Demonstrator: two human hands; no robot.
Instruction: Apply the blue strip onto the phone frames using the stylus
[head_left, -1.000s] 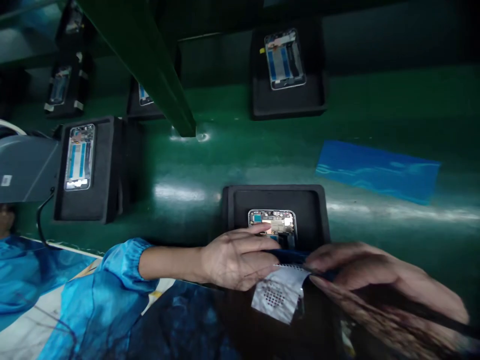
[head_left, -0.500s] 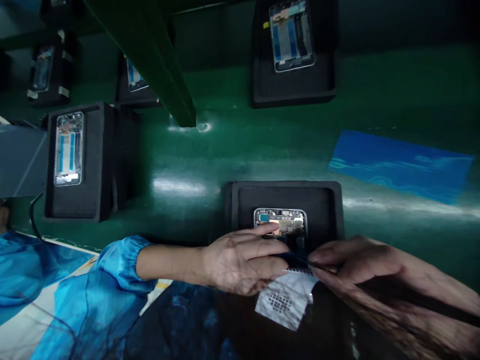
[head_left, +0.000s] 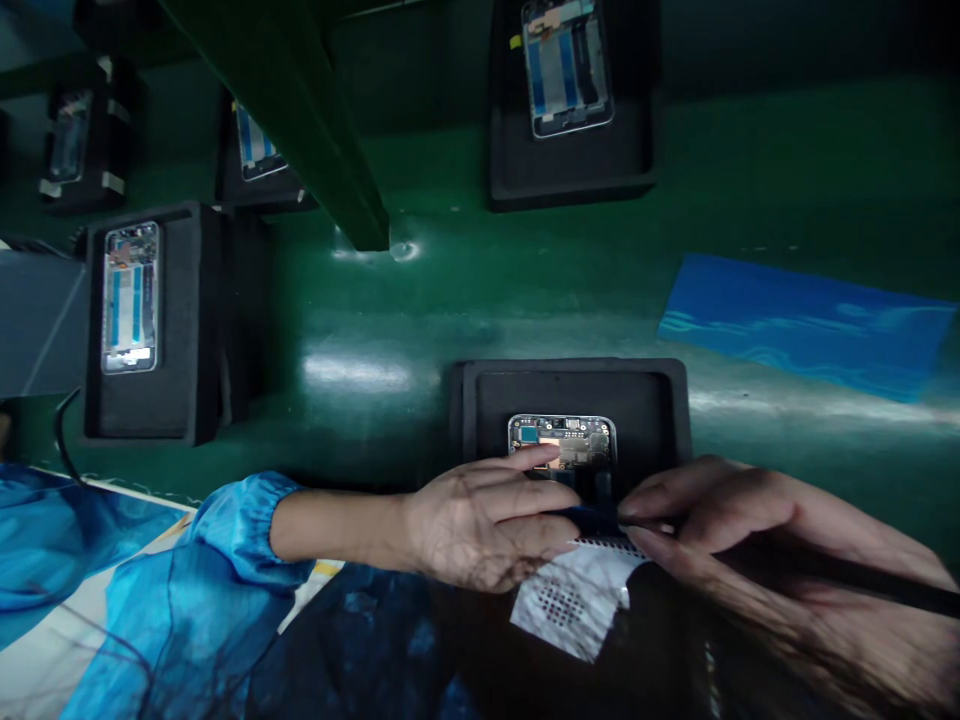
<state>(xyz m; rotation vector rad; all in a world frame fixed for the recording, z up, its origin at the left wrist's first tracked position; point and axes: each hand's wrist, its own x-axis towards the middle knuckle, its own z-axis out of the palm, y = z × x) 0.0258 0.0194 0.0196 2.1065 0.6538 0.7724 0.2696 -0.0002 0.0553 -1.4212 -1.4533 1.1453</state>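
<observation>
Head view: the phone frame (head_left: 562, 443) lies just beyond both hands, the left hand (head_left: 480, 520) resting fingers on it, grip open; the right hand (head_left: 720, 520) pinches a dark stylus-like tool (head_left: 862, 585) (tip hidden).

We see a green bench (head_left: 465, 290), black foam trays (head_left: 660, 400), a bright blue film sheet (head_left: 802, 320) (glossy) and a white liner (head_left: 570, 600) with dark dots.

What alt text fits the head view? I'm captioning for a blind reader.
Two bare hands, left hand and right hand, meet over an opened phone in a black foam tray on a green table.
</observation>
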